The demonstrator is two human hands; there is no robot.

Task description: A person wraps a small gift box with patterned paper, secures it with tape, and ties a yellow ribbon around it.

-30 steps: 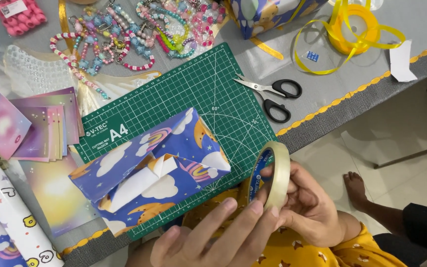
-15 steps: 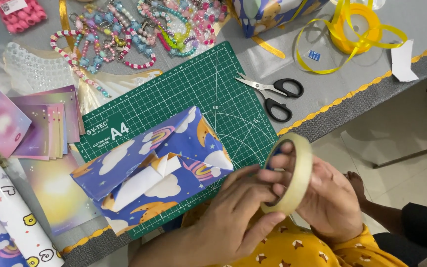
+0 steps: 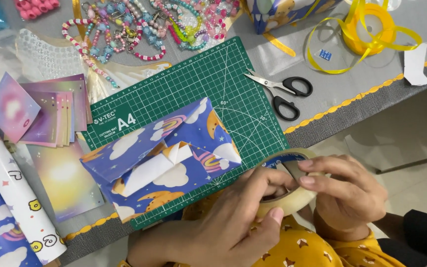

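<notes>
Both hands hold a roll of clear tape (image 3: 292,200) just off the table's near edge, over my lap. My left hand (image 3: 233,222) grips the roll from below with fingers through its core. My right hand (image 3: 347,190) lies over the top, fingertips pressed on the outer rim. To the left, a box half wrapped in blue cloud-and-rainbow paper (image 3: 161,155) lies on a green cutting mat (image 3: 213,84), its end flaps folded and loose, showing the white underside.
Black-handled scissors (image 3: 282,94) lie right of the mat. Bead strings (image 3: 139,29), a yellow ribbon spool (image 3: 366,22), another wrapped box (image 3: 280,12), pastel paper squares (image 3: 40,111) and wrapping-paper rolls (image 3: 13,207) crowd the grey table. Tiled floor (image 3: 396,133) lies to the right.
The tape roll has tipped from standing on edge to lying nearly flat between my hands. My right hand moved over the top of it, and the view shifted slightly.
</notes>
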